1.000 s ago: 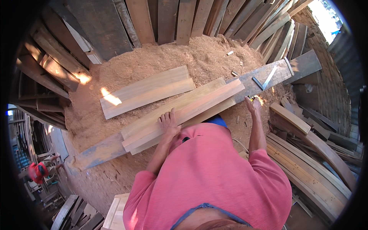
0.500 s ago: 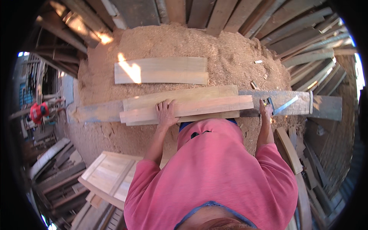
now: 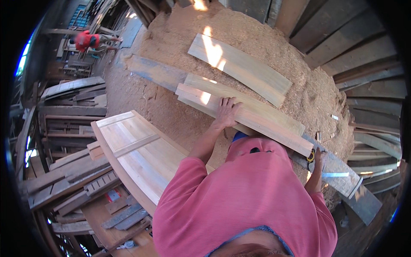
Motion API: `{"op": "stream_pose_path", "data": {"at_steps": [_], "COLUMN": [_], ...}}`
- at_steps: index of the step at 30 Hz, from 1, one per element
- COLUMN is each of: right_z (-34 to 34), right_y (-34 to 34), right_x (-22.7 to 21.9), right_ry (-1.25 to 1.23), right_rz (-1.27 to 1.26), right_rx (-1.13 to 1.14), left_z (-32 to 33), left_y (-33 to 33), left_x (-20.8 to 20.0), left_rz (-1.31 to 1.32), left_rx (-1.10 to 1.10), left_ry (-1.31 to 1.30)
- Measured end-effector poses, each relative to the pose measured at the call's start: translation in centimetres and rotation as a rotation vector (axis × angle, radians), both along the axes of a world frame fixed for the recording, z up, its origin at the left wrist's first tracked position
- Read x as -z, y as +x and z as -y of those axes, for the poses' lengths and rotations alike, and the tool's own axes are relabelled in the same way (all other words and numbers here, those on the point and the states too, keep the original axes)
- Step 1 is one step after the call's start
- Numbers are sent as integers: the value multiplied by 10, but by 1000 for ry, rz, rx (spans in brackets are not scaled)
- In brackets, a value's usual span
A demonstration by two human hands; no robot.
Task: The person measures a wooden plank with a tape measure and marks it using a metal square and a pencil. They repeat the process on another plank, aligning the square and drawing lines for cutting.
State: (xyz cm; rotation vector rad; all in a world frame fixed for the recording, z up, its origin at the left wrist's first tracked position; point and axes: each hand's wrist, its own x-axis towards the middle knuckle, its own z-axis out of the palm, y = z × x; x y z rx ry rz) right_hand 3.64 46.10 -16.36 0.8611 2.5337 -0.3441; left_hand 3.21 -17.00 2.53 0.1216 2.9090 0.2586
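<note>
My left hand (image 3: 227,113) lies spread on a narrow pale board (image 3: 265,125), fingers over its upper edge. That board rests on a wider plank (image 3: 252,100), both across a long grey-stained plank (image 3: 158,73). At the right end of the narrow board, my right hand (image 3: 319,162) is closed, with a small yellow-and-black thing (image 3: 311,156) at its fingers; its exact kind is too small to tell. Beside that hand a try square's metal blade (image 3: 335,174) lies on the grey plank; its dark handle is mostly hidden.
Another pale plank (image 3: 239,68) lies on the sawdust beyond. To the left leans a light wooden panel (image 3: 141,150) with cross battens. Stacked lumber (image 3: 77,171) stands left, and upright boards (image 3: 355,55) line the far right. A person in red (image 3: 85,41) bends over at the far left.
My view has swung to the left, so the boards now slant down to the right and more of the panel shows. The left hand stays on the narrow board; the right hand is still near the try square.
</note>
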Motion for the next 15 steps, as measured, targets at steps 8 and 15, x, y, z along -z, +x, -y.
{"op": "stream_pose_path", "data": {"at_steps": [8, 15], "right_z": [54, 120], "right_y": [-57, -50], "right_x": [-71, -85], "right_ry": [-531, -369], "right_rz": [-60, -234], "right_rx": [117, -92], "left_z": [4, 5], "left_y": [1, 2], "left_x": [8, 7], "left_rz": [9, -10], "left_rx": [13, 21], "left_ry": [-21, -32]}}
